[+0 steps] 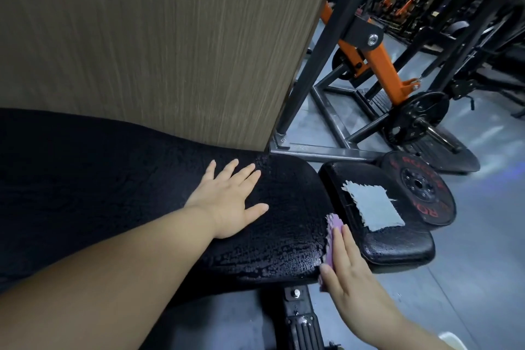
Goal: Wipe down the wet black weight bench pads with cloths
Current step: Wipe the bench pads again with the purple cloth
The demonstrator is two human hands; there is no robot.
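The long black bench pad (119, 179) runs from the left to the centre, its right end glistening with water drops. My left hand (230, 199) rests flat on it, fingers straight. My right hand (346, 267) presses a pink cloth (331, 239) with straight fingers against the right end edge of the long pad, in the gap beside the small black seat pad (397, 247). A pale grey-blue cloth (375, 207) lies flat on the seat pad, untouched.
A wood-grain wall panel (159, 37) stands right behind the bench. Right of it are a black and orange machine frame (377, 62), a red-lettered weight plate (423, 193) leaning by the seat pad, and grey floor (477, 264). The bench's metal support (301, 321) is below.
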